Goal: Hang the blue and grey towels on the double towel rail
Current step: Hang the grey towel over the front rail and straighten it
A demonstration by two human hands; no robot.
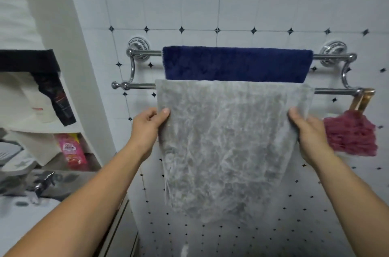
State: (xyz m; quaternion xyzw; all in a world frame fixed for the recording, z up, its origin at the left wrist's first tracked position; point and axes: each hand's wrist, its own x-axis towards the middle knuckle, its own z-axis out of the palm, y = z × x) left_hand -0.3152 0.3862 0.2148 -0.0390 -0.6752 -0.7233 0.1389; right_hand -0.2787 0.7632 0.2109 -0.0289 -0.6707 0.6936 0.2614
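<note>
A chrome double towel rail (139, 85) is fixed to the tiled wall. The dark blue towel (235, 64) hangs over its rear bar. The grey towel (227, 141) is draped over the front bar and hangs down, hiding the lower part of the blue one. My left hand (150, 124) pinches the grey towel's left edge a little below the bar. My right hand (306, 128) grips its right edge at about the same height.
A dark red fluffy cloth (351, 136) hangs from a brass hook (363, 100) at the front bar's right end, right beside my right hand. At the left stand white shelves (69, 126) with a pink packet (71, 149) and a sink tap (43, 183).
</note>
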